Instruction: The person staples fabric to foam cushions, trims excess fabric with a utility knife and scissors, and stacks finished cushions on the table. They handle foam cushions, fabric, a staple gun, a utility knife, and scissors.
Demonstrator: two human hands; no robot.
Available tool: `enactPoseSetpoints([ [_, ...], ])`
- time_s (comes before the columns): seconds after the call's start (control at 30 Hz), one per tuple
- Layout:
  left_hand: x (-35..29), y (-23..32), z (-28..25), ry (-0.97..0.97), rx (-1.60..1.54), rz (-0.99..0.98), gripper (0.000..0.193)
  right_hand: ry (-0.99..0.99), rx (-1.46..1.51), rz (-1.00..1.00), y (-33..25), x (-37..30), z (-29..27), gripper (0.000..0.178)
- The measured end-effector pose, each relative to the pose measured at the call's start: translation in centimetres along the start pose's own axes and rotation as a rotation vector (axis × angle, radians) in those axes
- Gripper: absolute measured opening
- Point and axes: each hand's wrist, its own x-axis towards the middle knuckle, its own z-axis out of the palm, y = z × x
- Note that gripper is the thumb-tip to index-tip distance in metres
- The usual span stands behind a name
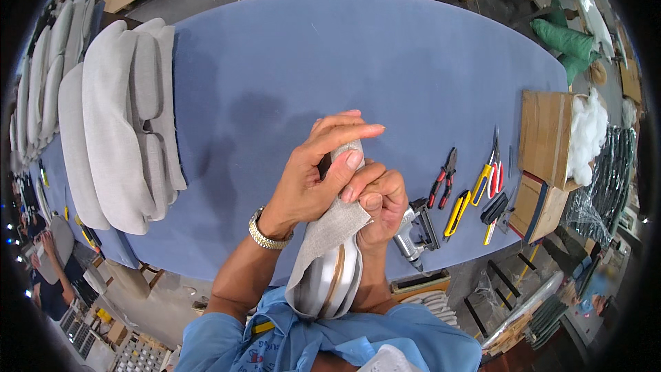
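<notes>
Padded piece (336, 231), one: narrow, upright, layered, with grey fabric outside, white edging and a brown strip within; held in both hands before the chest, at the middle of the near edge of the bench (385, 62).

Left hand (310, 165), one: clamped about the piece's upper end, thumb pressed on the fabric, index finger stretched across the tip; grip of the hidden fingers cannot be told.

Right hand (380, 203), one: fingers bent and closed on the fabric, thumb beside its loose corner.

Wristwatch (268, 233), metal band, on the left wrist.

Shirt (310, 334), light blue, behind the piece.

Staple gun (413, 231), silver and black, on the near edge just beside the right hand.

Pliers (443, 179), red and black handles, beyond the gun.

Utility knife (457, 215), yellow, to the right of the pliers.

Scissors (497, 169), red and white handles, toward the bench's right edge.

Cardboard box (540, 131), at the right edge; white stuffing (586, 138) at its outer side.

Cushions (110, 138), grey, several, heaped along the left edge.

Roll (564, 40), green, past the far right corner.
</notes>
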Motion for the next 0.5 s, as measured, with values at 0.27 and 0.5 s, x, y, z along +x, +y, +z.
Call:
enactPoseSetpoints([
  [0.27, 0.1, -0.1, 1.9, 0.042, 0.073, -0.004, 0.03, 0.0, -0.088, -0.026, -0.2, -0.3, -2.6, 0.031],
  [0.5, -0.1, -0.3, 2.5, 0.1, 0.081, -0.073, 0.033, 0.064, -0.257, 0.037, -3.6, -2.2, -6.8, 0.025],
])
